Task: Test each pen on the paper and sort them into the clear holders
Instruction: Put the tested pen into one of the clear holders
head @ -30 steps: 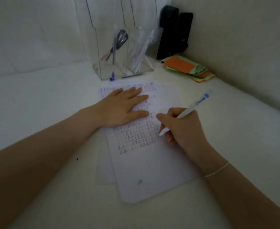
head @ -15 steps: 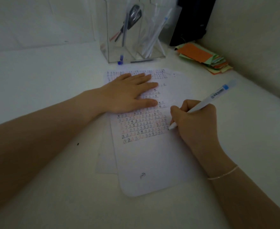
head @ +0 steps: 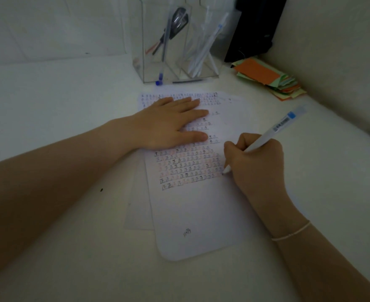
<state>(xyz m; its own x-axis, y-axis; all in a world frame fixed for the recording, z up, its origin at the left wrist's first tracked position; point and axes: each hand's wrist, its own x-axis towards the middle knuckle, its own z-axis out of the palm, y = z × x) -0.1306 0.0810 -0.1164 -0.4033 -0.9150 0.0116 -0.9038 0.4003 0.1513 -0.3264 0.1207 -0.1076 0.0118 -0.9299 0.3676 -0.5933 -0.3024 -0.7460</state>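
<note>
Pen [head: 273, 131] in right hand [head: 256, 164] (tip on paper [head: 192, 214]), left hand [head: 168, 123] flat.

At your one o'clock, a loose stack of coloured paper slips [head: 267, 78] lay on the white tabletop [head: 48, 118], an orange sheet on top with pale green and yellow edges fanning out beneath it. Just behind the stack, toward twelve o'clock, a black object [head: 254, 29] stood upright against the wall [head: 336, 57]; you could not tell what it was in the dim light. At your nine o'clock, a small dark speck [head: 101, 189] sat on the tabletop. A thin pale bracelet [head: 293, 233] circled the wrist at your five o'clock. The far wall [head: 38, 27] at eleven o'clock showed faint tile lines.
</note>
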